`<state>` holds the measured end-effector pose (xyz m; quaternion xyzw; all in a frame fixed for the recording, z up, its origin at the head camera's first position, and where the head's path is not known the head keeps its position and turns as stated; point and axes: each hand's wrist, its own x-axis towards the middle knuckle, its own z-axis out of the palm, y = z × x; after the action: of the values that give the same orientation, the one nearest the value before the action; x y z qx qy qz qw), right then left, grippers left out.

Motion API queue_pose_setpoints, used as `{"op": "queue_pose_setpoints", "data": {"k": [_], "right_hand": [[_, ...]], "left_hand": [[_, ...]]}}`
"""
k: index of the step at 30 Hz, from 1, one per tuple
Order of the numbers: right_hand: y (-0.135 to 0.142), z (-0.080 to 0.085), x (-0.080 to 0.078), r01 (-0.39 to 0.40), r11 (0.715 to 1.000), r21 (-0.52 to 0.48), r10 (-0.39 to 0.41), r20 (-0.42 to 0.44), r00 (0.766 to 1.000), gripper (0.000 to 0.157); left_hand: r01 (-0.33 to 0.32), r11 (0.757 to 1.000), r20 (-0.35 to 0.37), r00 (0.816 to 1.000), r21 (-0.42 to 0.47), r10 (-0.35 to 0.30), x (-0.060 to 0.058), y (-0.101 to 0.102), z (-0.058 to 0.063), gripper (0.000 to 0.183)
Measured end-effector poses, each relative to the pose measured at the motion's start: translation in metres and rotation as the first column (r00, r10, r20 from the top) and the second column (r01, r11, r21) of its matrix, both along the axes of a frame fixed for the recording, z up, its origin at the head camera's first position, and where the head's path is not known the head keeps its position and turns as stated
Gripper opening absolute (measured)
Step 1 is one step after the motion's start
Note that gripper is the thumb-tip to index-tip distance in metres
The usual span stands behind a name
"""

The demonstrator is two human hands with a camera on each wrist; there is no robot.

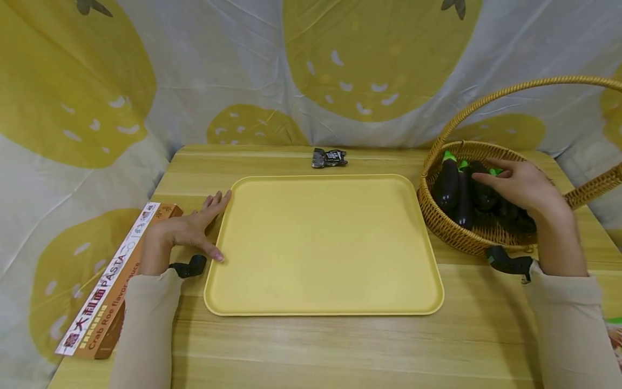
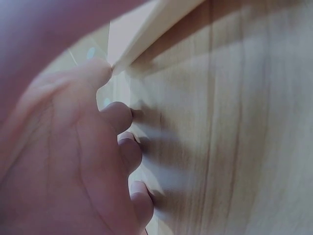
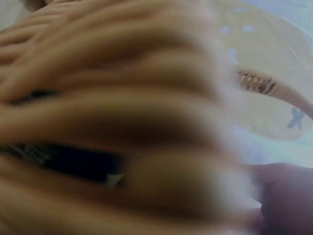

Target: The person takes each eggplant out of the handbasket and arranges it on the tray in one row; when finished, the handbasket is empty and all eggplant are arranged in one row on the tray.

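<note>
A yellow rectangular tray [image 1: 325,243] lies on the wooden table. My left hand [image 1: 191,227] is at its left edge, fingers spread, with the thumb on the rim. In the left wrist view, the left fingertips [image 2: 120,117] reach down toward the wood beside the tray's pale side. On the right, a wicker basket [image 1: 449,232] holds several dark eggplants [image 1: 444,186] with green stems. Over the basket is my right hand [image 1: 527,186], thumb and forefinger apart around a green stem, with no clear grip. Blurred wicker [image 3: 122,107] hides most of the right fingers in the right wrist view.
A long pasta box [image 1: 112,286] lies beneath and beside the left forearm. Behind the tray is a small black packet [image 1: 329,158]. The basket's tall handle [image 1: 510,89] arches above its right side. A lemon-print cloth [image 1: 233,65] hangs behind the table.
</note>
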<state>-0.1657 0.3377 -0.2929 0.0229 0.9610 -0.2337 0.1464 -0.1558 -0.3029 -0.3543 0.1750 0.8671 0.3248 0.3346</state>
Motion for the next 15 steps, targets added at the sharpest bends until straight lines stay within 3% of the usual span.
{"op": "queue_pose_setpoints", "data": {"k": [15], "right_hand": [[-0.001, -0.011, 0.001, 0.031, 0.999, 0.015, -0.031, -0.012, 0.999, 0.086]], "left_hand": [[0.003, 1.0, 0.0, 1.0, 0.01, -0.003, 0.001, 0.002, 0.0, 0.154]]}}
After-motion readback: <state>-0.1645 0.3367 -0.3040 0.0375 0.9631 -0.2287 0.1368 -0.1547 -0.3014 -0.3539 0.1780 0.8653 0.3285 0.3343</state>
